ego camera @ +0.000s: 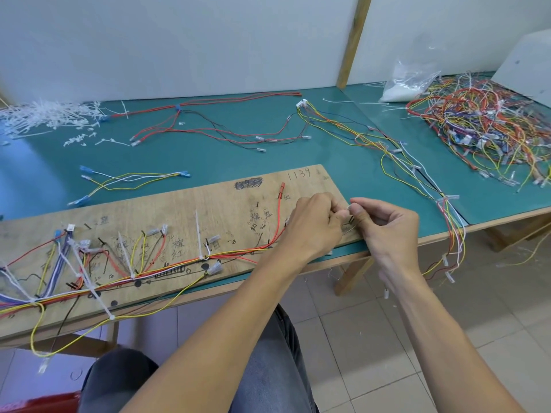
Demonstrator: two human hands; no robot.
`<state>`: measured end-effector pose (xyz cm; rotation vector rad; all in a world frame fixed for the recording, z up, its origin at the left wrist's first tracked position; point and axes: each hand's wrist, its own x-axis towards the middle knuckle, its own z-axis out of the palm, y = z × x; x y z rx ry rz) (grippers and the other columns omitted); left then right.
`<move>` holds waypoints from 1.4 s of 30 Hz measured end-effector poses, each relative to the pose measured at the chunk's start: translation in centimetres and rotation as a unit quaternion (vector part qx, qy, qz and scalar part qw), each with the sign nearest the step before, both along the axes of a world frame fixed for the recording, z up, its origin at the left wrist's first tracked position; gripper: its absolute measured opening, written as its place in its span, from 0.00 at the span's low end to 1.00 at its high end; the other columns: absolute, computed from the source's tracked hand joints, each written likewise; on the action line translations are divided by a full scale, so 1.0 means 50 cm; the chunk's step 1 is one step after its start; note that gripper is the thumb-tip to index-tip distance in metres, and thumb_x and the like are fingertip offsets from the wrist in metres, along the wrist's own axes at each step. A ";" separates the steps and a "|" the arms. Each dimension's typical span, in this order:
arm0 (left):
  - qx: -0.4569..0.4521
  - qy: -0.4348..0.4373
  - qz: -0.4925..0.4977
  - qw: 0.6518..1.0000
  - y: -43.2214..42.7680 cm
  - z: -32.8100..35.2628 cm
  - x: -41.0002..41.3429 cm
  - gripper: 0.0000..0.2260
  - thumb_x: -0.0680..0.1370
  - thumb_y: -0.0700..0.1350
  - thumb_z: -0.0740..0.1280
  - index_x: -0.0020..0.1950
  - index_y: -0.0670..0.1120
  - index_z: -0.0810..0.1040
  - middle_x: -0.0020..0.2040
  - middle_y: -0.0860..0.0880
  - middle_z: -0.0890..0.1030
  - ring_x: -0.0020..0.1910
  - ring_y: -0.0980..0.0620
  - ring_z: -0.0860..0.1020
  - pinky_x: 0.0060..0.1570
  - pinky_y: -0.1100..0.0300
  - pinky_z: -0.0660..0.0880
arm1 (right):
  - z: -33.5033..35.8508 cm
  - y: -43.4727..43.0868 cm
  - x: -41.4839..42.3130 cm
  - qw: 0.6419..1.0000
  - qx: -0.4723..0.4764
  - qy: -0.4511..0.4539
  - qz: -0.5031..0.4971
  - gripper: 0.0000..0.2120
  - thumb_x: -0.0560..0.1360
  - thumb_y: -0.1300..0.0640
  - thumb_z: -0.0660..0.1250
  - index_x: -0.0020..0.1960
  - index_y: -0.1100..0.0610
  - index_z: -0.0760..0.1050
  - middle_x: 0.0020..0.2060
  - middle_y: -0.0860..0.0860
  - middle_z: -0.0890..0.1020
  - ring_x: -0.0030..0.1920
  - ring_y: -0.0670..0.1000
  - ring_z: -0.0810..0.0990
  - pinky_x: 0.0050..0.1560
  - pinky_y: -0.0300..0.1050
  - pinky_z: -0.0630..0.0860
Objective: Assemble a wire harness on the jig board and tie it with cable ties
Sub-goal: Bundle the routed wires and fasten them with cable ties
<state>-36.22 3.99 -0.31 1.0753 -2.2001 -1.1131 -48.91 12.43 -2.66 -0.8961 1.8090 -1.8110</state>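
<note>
Currently both hands work at the right end of the jig board [185, 210], centre-right of frame. Left hand [313, 225] and right hand [387, 231] have fingers curled in, each pinching a small pale piece [349, 207] between them. Tie tail or wire end, can't tell.

Harness [179, 262] lies routed along the board's lower edge, from lower left up to the hands. Several white cable ties [198, 231] sit on it, tails uncut.

Handling, my read: wires are light and limp and won't hold shape off the board. Grip the bundle right beside the tie point, not the clear terminals [214, 268], which look fragile. Ties look stiff-ish and slick; pinch near the tip.

Containers: clear plastic bag [408, 81], upper right, holds something white, unidentifiable. Red thing [32, 402], lower left corner, maybe a bin, contents hidden.
</note>
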 end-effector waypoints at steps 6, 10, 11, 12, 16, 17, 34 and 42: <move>-0.015 -0.004 0.030 0.999 0.009 -0.004 -0.009 0.09 0.83 0.46 0.67 0.43 0.49 0.81 0.41 0.52 0.85 0.49 0.46 0.82 0.51 0.45 0.80 | -0.004 0.007 -0.001 1.000 0.005 0.007 0.009 0.07 0.76 0.61 0.78 0.51 0.51 0.88 0.44 0.47 0.90 0.46 0.45 0.87 0.49 0.36 0.81; -0.013 0.006 0.043 0.999 0.004 -0.004 -0.009 0.10 0.82 0.45 0.67 0.42 0.49 0.82 0.38 0.54 0.85 0.45 0.48 0.83 0.50 0.48 0.80 | -0.004 0.010 -0.002 0.999 0.020 0.024 0.016 0.07 0.75 0.59 0.80 0.51 0.51 0.88 0.44 0.47 0.90 0.47 0.46 0.88 0.49 0.37 0.82; -0.018 0.000 0.039 0.999 0.003 -0.003 -0.009 0.10 0.82 0.45 0.68 0.41 0.49 0.82 0.37 0.54 0.84 0.45 0.48 0.83 0.50 0.47 0.80 | -0.004 0.011 -0.004 0.999 0.018 0.019 0.018 0.06 0.75 0.58 0.80 0.51 0.51 0.89 0.44 0.48 0.90 0.47 0.46 0.88 0.49 0.37 0.82; -0.022 -0.005 0.035 0.999 0.003 -0.001 -0.009 0.11 0.82 0.45 0.68 0.40 0.50 0.82 0.37 0.54 0.84 0.45 0.48 0.83 0.50 0.47 0.80 | -0.003 0.013 -0.005 1.000 0.017 0.012 0.021 0.05 0.75 0.57 0.80 0.50 0.52 0.89 0.44 0.49 0.90 0.46 0.47 0.88 0.48 0.38 0.83; -0.013 -0.007 0.021 1.000 0.005 0.001 -0.005 0.08 0.82 0.46 0.68 0.44 0.50 0.83 0.41 0.51 0.85 0.48 0.47 0.82 0.51 0.47 0.80 | 0.002 0.013 -0.009 0.998 0.037 0.038 0.032 0.04 0.76 0.56 0.79 0.50 0.53 0.87 0.43 0.50 0.89 0.40 0.48 0.84 0.42 0.41 0.79; -0.015 -0.008 0.015 1.000 0.009 0.003 -0.003 0.07 0.82 0.46 0.68 0.45 0.50 0.83 0.42 0.51 0.85 0.49 0.46 0.82 0.51 0.47 0.80 | 0.003 0.014 -0.010 0.997 0.043 0.045 0.034 0.03 0.76 0.57 0.79 0.49 0.53 0.87 0.42 0.50 0.89 0.39 0.48 0.83 0.41 0.42 0.78; -0.252 -0.058 -0.050 0.965 0.029 0.003 0.016 0.10 0.83 0.41 0.65 0.52 0.46 0.87 0.46 0.47 0.79 0.51 0.46 0.75 0.47 0.46 0.75 | 0.013 0.004 -0.019 0.997 0.074 0.004 0.010 0.09 0.74 0.67 0.77 0.42 0.54 0.85 0.38 0.48 0.87 0.38 0.45 0.82 0.40 0.37 0.77; -0.290 -0.074 -0.070 0.952 0.027 0.007 0.017 0.09 0.82 0.41 0.66 0.56 0.45 0.86 0.50 0.48 0.80 0.53 0.46 0.75 0.44 0.48 0.76 | 0.015 0.002 -0.027 0.993 0.112 0.007 0.027 0.09 0.75 0.66 0.74 0.43 0.52 0.85 0.40 0.48 0.86 0.38 0.45 0.78 0.40 0.42 0.72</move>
